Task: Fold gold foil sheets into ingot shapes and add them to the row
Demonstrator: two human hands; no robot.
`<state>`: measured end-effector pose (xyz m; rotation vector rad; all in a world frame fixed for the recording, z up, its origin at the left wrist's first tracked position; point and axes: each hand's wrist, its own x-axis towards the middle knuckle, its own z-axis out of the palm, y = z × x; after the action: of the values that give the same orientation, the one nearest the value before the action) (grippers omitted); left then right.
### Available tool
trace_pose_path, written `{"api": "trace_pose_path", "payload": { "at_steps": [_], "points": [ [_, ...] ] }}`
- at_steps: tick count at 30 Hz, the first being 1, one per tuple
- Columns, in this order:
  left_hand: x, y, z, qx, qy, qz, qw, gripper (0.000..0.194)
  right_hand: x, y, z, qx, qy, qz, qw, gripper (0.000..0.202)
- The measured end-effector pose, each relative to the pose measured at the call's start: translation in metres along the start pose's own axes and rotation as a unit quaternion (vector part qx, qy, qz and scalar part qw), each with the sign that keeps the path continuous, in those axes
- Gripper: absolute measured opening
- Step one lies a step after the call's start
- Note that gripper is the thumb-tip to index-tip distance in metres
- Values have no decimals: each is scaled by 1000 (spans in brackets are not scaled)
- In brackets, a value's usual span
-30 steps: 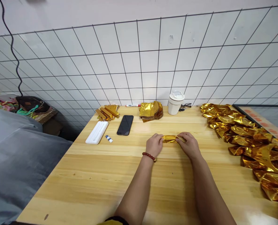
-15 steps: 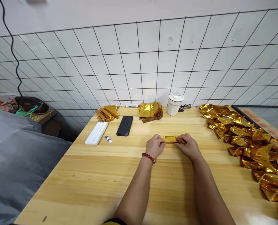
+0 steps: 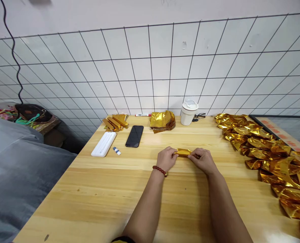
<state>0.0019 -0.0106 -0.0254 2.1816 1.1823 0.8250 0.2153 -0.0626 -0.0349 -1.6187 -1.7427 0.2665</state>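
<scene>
Gold foil [image 3: 183, 153], illegibly printed white slab [image 3: 103, 144]

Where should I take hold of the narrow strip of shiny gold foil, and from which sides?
I'd pinch the narrow, shiny gold foil strip by its short ends, coming from left and right. It runs side to side and looks thin and easily creased, so end holds should spare its middle. The left grip and right grip hold those ends.

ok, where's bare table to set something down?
Bare table: near left, this side of white slab; between phone and left hand; between right hand and foil row. Crowded: back edge with foil strips, foil stack, marker, cup; right side, foil row; between hands, held foil.
</scene>
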Motion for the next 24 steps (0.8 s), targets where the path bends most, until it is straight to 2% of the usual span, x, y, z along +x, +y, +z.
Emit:
{"api": "trace_pose_path", "payload": {
  "at_steps": [3, 8, 11, 14, 18, 24],
  "points": [
    [0, 1, 1, 26, 10, -4, 1000, 14, 0, 1, 3, -15, 16, 31, 999, 17],
    [0, 4, 0, 74, 43, -36, 996, 5, 1, 5, 10, -33, 37, 39, 998, 41],
    [0, 4, -1, 63, 59, -57, 995, 6, 2, 6, 11, -45, 32, 38, 998, 36],
    [1, 0, 0, 52, 59, -7, 997, 4, 2, 6, 10, -36, 25, 45, 998, 28],
    [2, -4, 3, 53, 47, 88, 994, 16, 2, 6, 10, -11, 32, 39, 999, 24],
    [1, -4, 6, 57, 24, 94, 994, 15, 2, 7, 10, 15, 55, 43, 997, 34]
  ]
}}
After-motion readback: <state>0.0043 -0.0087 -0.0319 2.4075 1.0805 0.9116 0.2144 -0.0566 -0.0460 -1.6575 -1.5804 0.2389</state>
